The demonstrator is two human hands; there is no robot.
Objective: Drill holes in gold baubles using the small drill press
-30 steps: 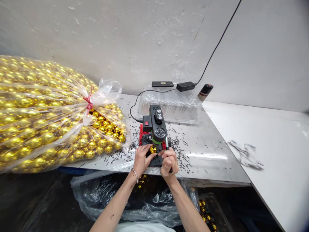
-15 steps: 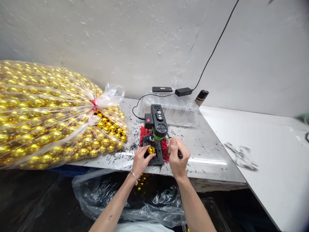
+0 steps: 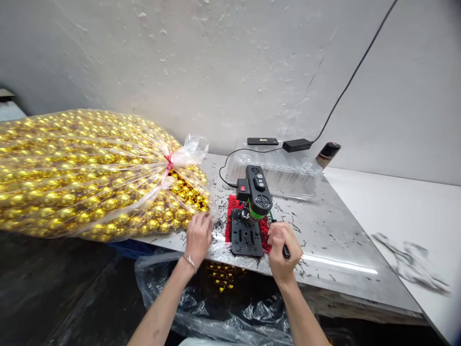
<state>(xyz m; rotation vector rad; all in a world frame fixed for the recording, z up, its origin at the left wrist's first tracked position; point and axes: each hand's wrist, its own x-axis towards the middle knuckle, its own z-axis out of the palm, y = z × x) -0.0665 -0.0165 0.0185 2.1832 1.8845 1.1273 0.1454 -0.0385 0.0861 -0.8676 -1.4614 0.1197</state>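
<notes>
Your right hand [image 3: 283, 245] clenches the black lever handle [image 3: 286, 252], presumably for control of the black-and-green machine [image 3: 260, 192] on the grey metal bench [image 3: 324, 221]; your left hand [image 3: 198, 238], grasp indeterminable, neighbours shiny gold balls [image 3: 185, 192] within reach in the clear plastic bag [image 3: 90, 168].

No legible text, number or sign; markings on the dark can [image 3: 328, 154], right of the clear plastic tray [image 3: 281, 179], are too small to read.

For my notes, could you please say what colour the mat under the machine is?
The mat is red, clearest in the head view.
</notes>
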